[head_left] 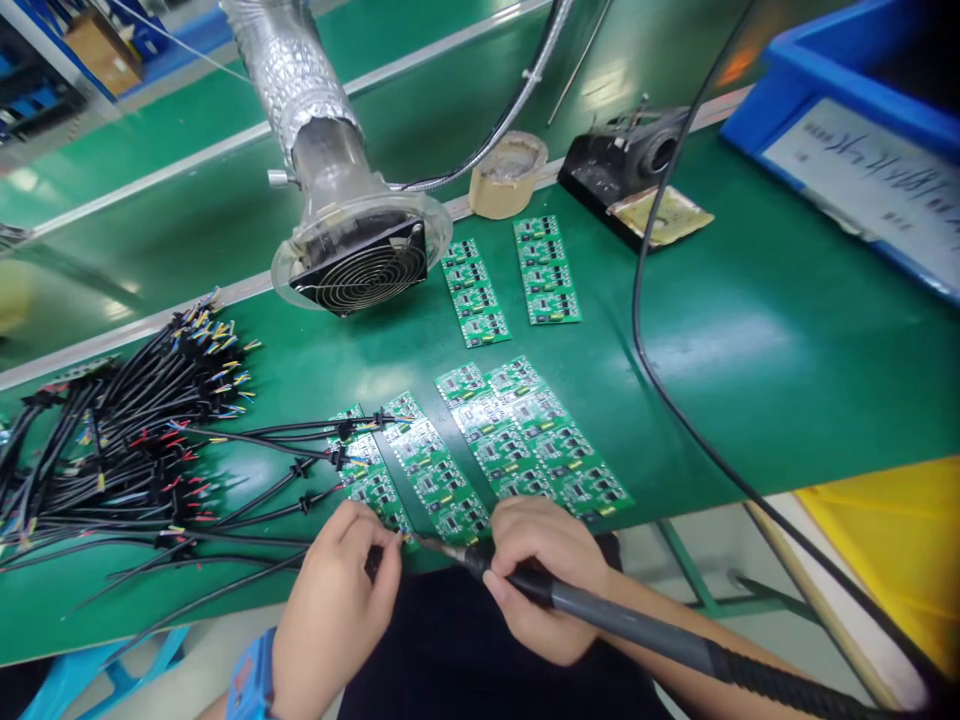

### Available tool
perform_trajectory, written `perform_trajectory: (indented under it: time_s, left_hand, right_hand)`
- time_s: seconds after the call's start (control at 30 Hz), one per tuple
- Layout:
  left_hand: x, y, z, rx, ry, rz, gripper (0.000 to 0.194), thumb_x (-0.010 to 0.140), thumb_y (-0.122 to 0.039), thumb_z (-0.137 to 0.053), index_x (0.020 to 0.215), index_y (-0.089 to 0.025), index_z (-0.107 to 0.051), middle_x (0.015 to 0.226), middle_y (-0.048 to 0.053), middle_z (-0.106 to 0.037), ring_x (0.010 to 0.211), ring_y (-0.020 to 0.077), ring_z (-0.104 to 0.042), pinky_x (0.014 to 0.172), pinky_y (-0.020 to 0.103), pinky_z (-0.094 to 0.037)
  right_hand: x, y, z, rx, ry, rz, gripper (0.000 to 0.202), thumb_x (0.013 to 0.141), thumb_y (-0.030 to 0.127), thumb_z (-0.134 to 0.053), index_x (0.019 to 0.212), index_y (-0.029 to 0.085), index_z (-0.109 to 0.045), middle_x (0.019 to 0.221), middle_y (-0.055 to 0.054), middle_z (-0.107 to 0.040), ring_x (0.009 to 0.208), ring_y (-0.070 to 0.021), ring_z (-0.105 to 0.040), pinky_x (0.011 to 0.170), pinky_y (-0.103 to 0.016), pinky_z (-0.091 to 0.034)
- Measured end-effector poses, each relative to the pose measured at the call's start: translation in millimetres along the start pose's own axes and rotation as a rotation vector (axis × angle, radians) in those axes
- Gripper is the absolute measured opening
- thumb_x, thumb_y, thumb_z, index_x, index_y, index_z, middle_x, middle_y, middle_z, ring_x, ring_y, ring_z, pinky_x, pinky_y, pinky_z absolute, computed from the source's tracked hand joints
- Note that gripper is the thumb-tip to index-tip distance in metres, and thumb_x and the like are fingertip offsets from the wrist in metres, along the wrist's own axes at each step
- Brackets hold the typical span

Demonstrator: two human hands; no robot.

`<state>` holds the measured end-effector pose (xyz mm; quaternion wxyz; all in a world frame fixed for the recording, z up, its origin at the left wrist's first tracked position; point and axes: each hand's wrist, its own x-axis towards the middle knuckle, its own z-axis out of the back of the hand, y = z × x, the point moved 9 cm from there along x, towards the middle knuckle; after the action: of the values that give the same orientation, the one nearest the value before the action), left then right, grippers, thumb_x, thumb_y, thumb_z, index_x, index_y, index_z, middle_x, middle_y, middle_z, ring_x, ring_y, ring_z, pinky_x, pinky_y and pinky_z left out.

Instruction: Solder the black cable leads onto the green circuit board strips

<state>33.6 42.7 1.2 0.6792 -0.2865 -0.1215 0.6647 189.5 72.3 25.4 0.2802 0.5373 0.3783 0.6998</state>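
My right hand (544,580) is wrapped round a black soldering iron (630,618), whose tip points left to the near end of the leftmost circuit board strip (375,485). At that same end my left hand (349,570) pinches with thumb and forefinger; what lies between the fingertips is too small to make out. Black cables (277,430) with coloured wire ends reach over the leftmost strip. Just right of it lie another green board strip (435,470) and a wider group of boards (536,435).
A large bundle of black cables (127,450) covers the left. Above the boards hangs a fume fan (367,270). Behind are two board strips (547,270), a tape roll (508,175) and an iron stand (626,165). A blue bin (862,130) stands back right; a cord crosses the right side.
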Motion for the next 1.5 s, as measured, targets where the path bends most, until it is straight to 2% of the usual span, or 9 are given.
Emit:
perform_trajectory:
  time_s: [0.37, 0.5, 0.67, 0.8, 1.0, 1.27, 1.5]
  left_hand:
    - [0.9, -1.8, 2.5, 0.023, -0.033, 0.004, 0.017, 0.086, -0.021, -0.044, 0.070, -0.019, -0.049, 0.077, 0.003, -0.050, 0.071, 0.0144, -0.054, 0.066, 0.028, -0.045]
    - [0.9, -2.4, 2.8, 0.038, -0.040, 0.002, 0.016, 0.086, -0.020, -0.045, 0.070, -0.019, -0.049, 0.077, 0.003, -0.051, 0.069, 0.0145, -0.054, 0.064, 0.028, -0.045]
    - [0.7, -3.4, 3.1, 0.054, -0.044, -0.009, 0.016, 0.085, -0.020, -0.045, 0.070, -0.019, -0.049, 0.076, 0.003, -0.051, 0.068, 0.0144, -0.054, 0.062, 0.027, -0.045]
    - [0.5, -4.1, 2.8, 0.068, -0.045, -0.009, 0.015, 0.085, -0.019, -0.046, 0.071, -0.019, -0.049, 0.076, 0.002, -0.051, 0.069, 0.0146, -0.054, 0.063, 0.027, -0.046]
    - [-2.8, -6.2, 1.9, 0.092, -0.088, -0.033, 0.011, 0.084, -0.017, -0.047, 0.073, -0.019, -0.049, 0.077, 0.003, -0.052, 0.071, 0.0151, -0.055, 0.064, 0.028, -0.046]
    - [-12.9, -1.0, -1.1, 0.090, -0.223, -0.040, 0.006, 0.083, -0.014, -0.049, 0.079, -0.019, -0.048, 0.079, 0.002, -0.052, 0.074, 0.0146, -0.054, 0.068, 0.029, -0.046]
    - [-13.4, 0.1, -2.8, 0.102, -0.252, -0.016, 0.008, 0.083, -0.014, -0.048, 0.078, -0.019, -0.046, 0.078, 0.002, -0.050, 0.073, 0.0140, -0.052, 0.068, 0.028, -0.045]
  right_hand:
    - [-1.5, -2.0, -1.6, -0.009, 0.024, -0.007, 0.011, 0.063, 0.011, -0.050, 0.067, 0.021, -0.049, 0.048, 0.004, -0.048, 0.041, -0.0110, -0.047, 0.049, -0.026, -0.042]
    - [0.8, -1.6, -1.2, 0.031, 0.035, -0.006, 0.013, 0.063, 0.010, -0.050, 0.068, 0.021, -0.048, 0.047, 0.005, -0.046, 0.040, -0.0107, -0.045, 0.046, -0.025, -0.040]
    - [2.9, -3.3, 6.2, 0.075, -0.025, -0.032, 0.016, 0.062, 0.008, -0.050, 0.069, 0.021, -0.048, 0.047, 0.005, -0.043, 0.038, -0.0106, -0.042, 0.042, -0.025, -0.037]
    - [2.9, -3.0, 4.7, 0.075, -0.012, -0.033, 0.016, 0.062, 0.008, -0.050, 0.070, 0.021, -0.048, 0.048, 0.005, -0.042, 0.039, -0.0104, -0.042, 0.043, -0.025, -0.037]
    - [3.2, -2.3, -0.8, 0.021, 0.039, -0.027, 0.015, 0.062, 0.008, -0.050, 0.070, 0.020, -0.048, 0.048, 0.004, -0.046, 0.041, -0.0107, -0.044, 0.045, -0.025, -0.038]
    - [-3.2, -5.5, -4.0, -0.029, 0.072, -0.025, 0.016, 0.064, 0.009, -0.052, 0.073, 0.021, -0.050, 0.052, 0.003, -0.050, 0.045, -0.0120, -0.049, 0.049, -0.027, -0.043]
    - [-0.8, -3.1, -5.5, 0.009, 0.096, -0.018, 0.015, 0.064, 0.009, -0.050, 0.071, 0.021, -0.049, 0.050, 0.004, -0.048, 0.042, -0.0115, -0.046, 0.047, -0.026, -0.041]
